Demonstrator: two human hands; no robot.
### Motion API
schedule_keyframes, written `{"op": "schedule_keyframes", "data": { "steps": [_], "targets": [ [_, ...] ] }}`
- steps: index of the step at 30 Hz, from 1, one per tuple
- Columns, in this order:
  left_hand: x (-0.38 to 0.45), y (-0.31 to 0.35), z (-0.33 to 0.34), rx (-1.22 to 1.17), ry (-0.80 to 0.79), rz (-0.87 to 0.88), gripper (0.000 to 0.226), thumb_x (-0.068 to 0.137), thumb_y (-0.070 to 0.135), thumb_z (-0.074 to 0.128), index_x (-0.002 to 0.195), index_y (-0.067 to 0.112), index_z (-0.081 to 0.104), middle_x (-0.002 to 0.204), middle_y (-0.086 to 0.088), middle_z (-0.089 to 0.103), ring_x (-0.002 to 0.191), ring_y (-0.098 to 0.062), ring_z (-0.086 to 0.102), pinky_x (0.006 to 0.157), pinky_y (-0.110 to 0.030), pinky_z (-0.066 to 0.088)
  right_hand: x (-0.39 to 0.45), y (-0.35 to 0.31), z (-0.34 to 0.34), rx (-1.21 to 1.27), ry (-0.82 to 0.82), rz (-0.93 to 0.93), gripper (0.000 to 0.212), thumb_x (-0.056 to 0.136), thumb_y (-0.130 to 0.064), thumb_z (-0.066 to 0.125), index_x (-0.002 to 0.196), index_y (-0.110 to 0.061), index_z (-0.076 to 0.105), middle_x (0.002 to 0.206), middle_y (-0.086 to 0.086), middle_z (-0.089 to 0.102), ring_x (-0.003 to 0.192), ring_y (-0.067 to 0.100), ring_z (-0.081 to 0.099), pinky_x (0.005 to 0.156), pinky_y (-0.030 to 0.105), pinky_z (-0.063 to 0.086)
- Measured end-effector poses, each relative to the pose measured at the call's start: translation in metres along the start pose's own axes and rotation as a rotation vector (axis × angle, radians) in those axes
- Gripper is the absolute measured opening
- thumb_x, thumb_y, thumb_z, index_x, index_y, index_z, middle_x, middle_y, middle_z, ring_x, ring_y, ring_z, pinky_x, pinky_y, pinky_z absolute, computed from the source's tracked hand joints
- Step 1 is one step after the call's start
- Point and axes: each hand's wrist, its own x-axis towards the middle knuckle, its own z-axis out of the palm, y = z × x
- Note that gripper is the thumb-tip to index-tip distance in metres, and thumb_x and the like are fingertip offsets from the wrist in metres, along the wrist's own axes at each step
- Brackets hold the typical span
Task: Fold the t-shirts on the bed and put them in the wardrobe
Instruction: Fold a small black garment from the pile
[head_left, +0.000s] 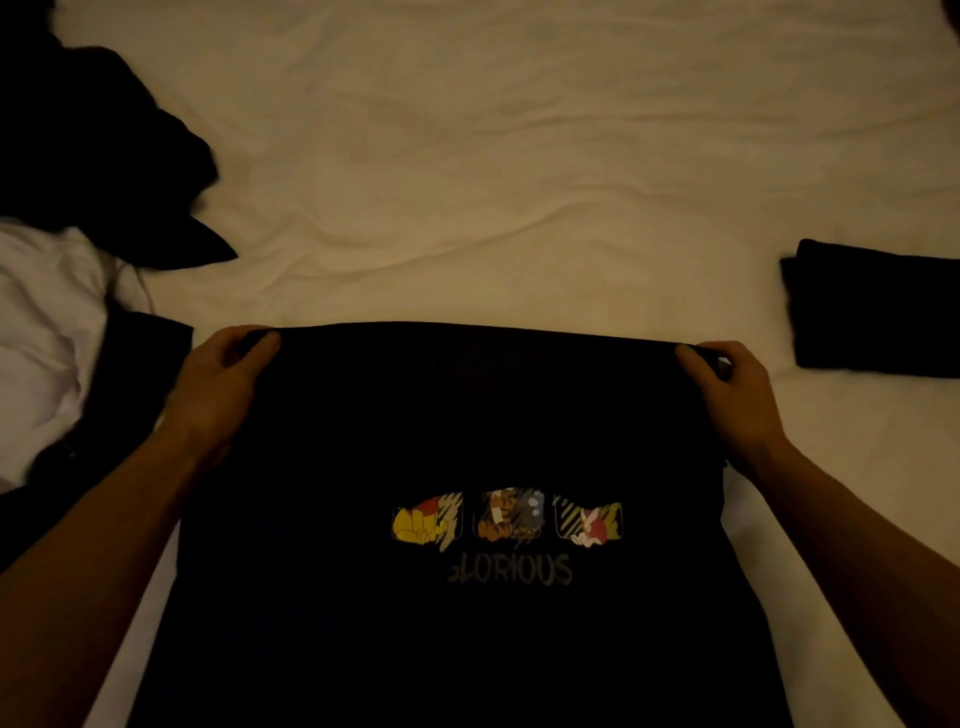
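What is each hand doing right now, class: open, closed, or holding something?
Left hand: closed, pinching the far edge of the black t-shirt.
Right hand: closed, pinching the same edge at its other corner.

black t-shirt (467, 426) — lower part cut off at bottom edge | folded dark garment (878, 312) — cropped at right edge

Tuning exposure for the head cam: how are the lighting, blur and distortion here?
Head view: dim, warm yellow cast; the black t-shirt is nearly detailless, only its print readable; the dark pile at left is crushed to black and soft-edged; both hands are reasonably sharp; wide-angle splay on the forearms; no glare on the sheet.
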Motion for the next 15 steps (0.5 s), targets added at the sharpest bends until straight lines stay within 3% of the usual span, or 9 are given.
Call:
{"op": "schedule_keyframes", "data": {
  "steps": [3, 6, 8, 12, 15],
  "targets": [
    [0.003, 0.005, -0.012, 0.070, -0.114, -0.095, 0.035, 0.091, 0.032, 0.068, 0.120, 0.013, 0.064, 0.110, -0.007, 0.069, 0.096, -0.023, 0.067, 0.087, -0.034, 0.055, -0.001, -0.008, -0.013, 0.180, -0.158, 0.173, 0.037, 0.086, -0.035, 0.072, 0.113, -0.010, 0.063, 0.100, 0.007, 0.072, 0.081, 0.018, 0.073, 0.067, 0.027, 0.058],
    [0.002, 0.006, -0.019, 0.015, -0.190, -0.153, 0.024, 0.095, 0.023, 0.063, 0.116, 0.011, 0.067, 0.108, -0.015, 0.071, 0.092, -0.026, 0.070, 0.075, -0.030, 0.059, -0.002, -0.015, -0.020, 0.188, -0.287, 0.227, 0.024, 0.090, -0.019, 0.067, 0.111, -0.009, 0.063, 0.102, 0.011, 0.071, 0.075, 0.016, 0.073, 0.059, 0.021, 0.058],
    [0.001, 0.007, -0.016, 0.004, -0.171, -0.130, 0.024, 0.097, 0.020, 0.060, 0.119, 0.011, 0.065, 0.107, -0.013, 0.071, 0.096, -0.028, 0.069, 0.079, -0.034, 0.055, -0.003, -0.018, -0.017, 0.245, -0.242, 0.195, 0.014, 0.092, -0.009, 0.064, 0.105, -0.013, 0.064, 0.102, 0.010, 0.070, 0.075, 0.014, 0.072, 0.063, 0.022, 0.059],
    [0.014, 0.026, -0.004, -0.022, -0.061, -0.041, 0.021, 0.098, 0.016, 0.059, 0.119, 0.011, 0.060, 0.095, -0.005, 0.067, 0.083, -0.019, 0.065, 0.074, -0.031, 0.053, 0.001, -0.025, -0.009, 0.295, -0.077, 0.119, 0.013, 0.092, -0.004, 0.063, 0.096, -0.016, 0.061, 0.093, 0.005, 0.068, 0.065, 0.007, 0.070, 0.060, 0.020, 0.058],
    [0.034, 0.046, 0.003, -0.014, -0.044, 0.030, 0.021, 0.097, 0.017, 0.060, 0.117, 0.011, 0.061, 0.096, -0.005, 0.067, 0.084, -0.020, 0.065, 0.082, -0.037, 0.054, 0.016, -0.037, -0.010, 0.311, 0.023, 0.069, 0.012, 0.092, -0.007, 0.064, 0.094, -0.018, 0.059, 0.094, 0.003, 0.068, 0.075, 0.011, 0.068, 0.065, 0.021, 0.059]
  ]
}}
